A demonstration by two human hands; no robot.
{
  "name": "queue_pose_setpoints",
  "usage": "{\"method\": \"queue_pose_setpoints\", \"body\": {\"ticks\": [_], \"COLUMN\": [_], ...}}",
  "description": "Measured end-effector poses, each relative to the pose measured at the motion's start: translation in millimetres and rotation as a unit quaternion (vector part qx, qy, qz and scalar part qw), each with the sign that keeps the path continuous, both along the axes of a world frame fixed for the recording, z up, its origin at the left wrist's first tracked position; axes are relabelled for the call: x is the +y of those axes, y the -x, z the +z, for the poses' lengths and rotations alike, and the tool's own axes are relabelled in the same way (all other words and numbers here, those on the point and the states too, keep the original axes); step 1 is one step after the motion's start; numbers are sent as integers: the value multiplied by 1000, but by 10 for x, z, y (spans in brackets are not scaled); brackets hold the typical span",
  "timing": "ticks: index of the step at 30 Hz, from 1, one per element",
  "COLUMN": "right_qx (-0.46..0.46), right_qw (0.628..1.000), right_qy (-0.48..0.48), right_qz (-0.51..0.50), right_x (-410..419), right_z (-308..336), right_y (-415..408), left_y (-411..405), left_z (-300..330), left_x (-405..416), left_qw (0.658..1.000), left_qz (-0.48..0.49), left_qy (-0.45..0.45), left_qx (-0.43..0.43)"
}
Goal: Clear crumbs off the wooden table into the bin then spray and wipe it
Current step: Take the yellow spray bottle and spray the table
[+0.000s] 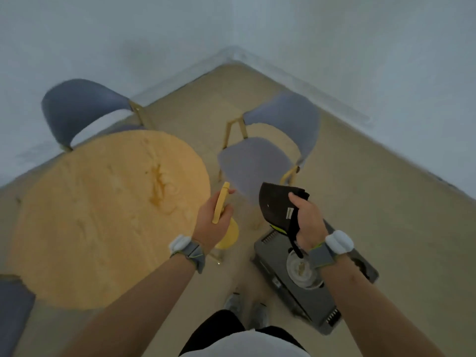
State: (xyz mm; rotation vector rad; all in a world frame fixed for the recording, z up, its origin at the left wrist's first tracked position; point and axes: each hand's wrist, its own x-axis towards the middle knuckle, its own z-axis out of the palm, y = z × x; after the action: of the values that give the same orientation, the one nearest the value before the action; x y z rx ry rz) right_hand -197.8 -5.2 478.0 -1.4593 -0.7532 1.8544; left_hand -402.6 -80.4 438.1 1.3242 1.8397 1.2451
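The round wooden table (103,222) fills the left of the head view, with a darker smear (159,185) toward its right side. My left hand (210,222) hovers at the table's right edge, gripping a yellow spray bottle (230,235) whose yellow trigger sticks up between my fingers. My right hand (307,220) is to the right, off the table and above the floor, holding a folded black cloth (275,204) with a small label and a yellow-green edge. Motion blur hides any crumbs on the table. No bin is clearly visible.
Grey-blue chairs stand behind the table (77,109), to its right (257,161) and at the bottom left (13,313). Under my right hand, a flat grey box (291,292) on the floor carries a round clear dish (302,270). My feet are below; walls meet in the far corner.
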Motion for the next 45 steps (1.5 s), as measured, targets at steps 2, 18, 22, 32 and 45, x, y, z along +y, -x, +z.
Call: {"method": "queue_pose_setpoints", "body": {"ticks": [2,18,22,32,45], "right_qx": [-3,-85,-98,-89,-75], "right_qw": [1000,984,986,991,992], "right_qy": [-10,14,26,19,-5], "right_qz": [24,155,130,101,96], "right_x": [40,176,179,220,450], "right_z": [-42,-227,-305,-314,-195], "right_y": [164,1845,2196,2638,2603], "left_y": [180,1587,1944,2377,2460], "left_z": [5,-663,-918,-1185,-1132], "left_x": [-136,-896,-819,-601,-350], "left_qw": [999,943,928,909,905], "left_qz": [43,244,240,210,229], "left_qy": [25,212,268,346,348], "left_qx": [-7,-82,-97,-99,-85]}}
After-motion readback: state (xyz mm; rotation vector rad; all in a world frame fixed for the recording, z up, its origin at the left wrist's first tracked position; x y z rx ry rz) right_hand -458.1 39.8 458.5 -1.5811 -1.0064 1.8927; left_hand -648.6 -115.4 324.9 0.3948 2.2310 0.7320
